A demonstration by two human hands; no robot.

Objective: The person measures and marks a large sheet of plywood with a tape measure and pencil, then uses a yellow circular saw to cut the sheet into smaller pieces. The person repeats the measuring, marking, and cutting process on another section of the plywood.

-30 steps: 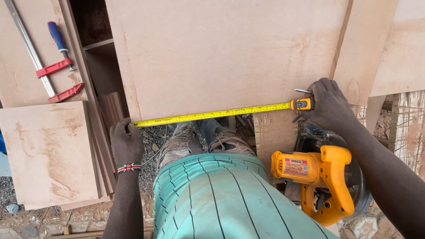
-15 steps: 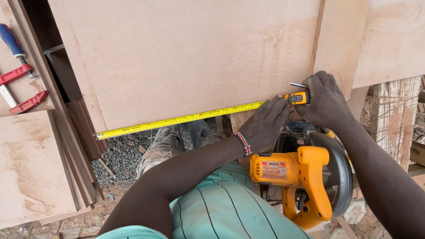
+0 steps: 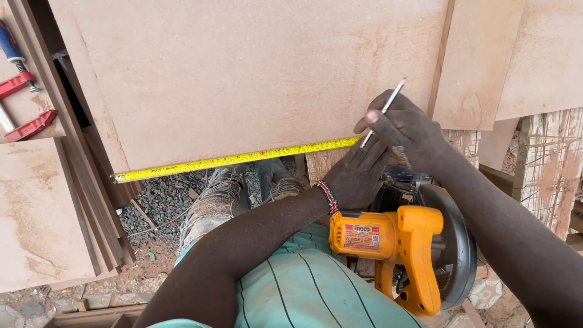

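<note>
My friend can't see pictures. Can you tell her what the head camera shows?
A person's right hand holds a pencil at the lower edge of a big wooden board. The left hand presses a yellow tape measure along that edge. A yellow circular saw sits below the hands.
</note>
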